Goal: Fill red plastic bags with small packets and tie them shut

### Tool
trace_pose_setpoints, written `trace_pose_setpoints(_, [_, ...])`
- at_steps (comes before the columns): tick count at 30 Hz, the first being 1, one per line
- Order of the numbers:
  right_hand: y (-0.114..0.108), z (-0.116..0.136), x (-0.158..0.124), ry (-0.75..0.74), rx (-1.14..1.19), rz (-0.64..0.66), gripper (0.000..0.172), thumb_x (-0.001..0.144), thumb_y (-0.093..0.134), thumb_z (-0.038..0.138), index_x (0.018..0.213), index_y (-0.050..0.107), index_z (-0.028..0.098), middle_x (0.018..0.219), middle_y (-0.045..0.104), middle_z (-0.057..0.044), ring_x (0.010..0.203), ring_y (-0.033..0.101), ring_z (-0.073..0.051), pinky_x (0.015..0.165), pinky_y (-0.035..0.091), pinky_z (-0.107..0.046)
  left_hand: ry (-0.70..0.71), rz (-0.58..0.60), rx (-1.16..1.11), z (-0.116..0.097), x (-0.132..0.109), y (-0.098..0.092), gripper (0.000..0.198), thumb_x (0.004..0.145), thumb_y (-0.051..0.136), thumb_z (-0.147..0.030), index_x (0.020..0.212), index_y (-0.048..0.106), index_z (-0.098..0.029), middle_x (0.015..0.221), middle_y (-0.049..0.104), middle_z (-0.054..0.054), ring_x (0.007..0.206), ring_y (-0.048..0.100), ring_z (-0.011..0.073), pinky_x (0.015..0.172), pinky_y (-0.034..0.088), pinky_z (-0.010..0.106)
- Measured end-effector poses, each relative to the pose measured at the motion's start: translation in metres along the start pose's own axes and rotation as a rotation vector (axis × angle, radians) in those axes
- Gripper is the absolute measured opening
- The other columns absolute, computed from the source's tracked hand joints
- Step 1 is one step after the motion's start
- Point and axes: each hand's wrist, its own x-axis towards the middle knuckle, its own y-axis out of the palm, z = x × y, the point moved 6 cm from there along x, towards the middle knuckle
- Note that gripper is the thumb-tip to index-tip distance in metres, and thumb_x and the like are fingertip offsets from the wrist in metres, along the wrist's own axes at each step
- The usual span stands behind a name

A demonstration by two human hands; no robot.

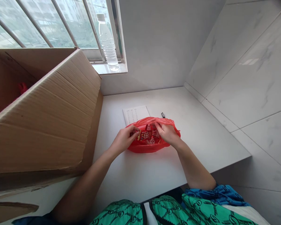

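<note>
An open red plastic bag (152, 149) sits on the white table, with several small red snack packets (155, 134) inside. At the bag's left side, my left hand (126, 136) pinches the end of one red snack packet (145, 135) between thumb and fingers. My right hand (167, 132) reaches into the bag's mouth from the right, its fingers curled down near the far rim. Whether those fingertips hold a packet or the bag's film is hidden.
A large open cardboard box (49, 118) stands on the left, with something red inside. Behind the bag lie a printed sheet (135, 113) and a black pen (163, 115). A clear water bottle (108, 43) stands on the windowsill. Tiled wall (248, 72) borders the table (201, 131) on the right.
</note>
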Motion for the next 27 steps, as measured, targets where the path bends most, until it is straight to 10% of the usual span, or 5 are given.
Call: trace_pose_setpoints(27, [0.0018, 0.0002, -0.0025, -0.019, -0.089, -0.023, 0.035, 0.099, 0.031, 0.038, 0.067, 0.034, 0.024, 0.061, 0.047, 0.001, 0.055, 0.048, -0.017, 0.052, 0.036, -0.031, -0.022, 0.016, 0.032, 0.0034, -0.0014, 0.0027, 0.027, 0.087, 0.059, -0.033, 0.11, 0.063, -0.022, 0.083, 0.07, -0.001, 0.076, 0.066, 0.0161, 0.07, 0.051, 0.028])
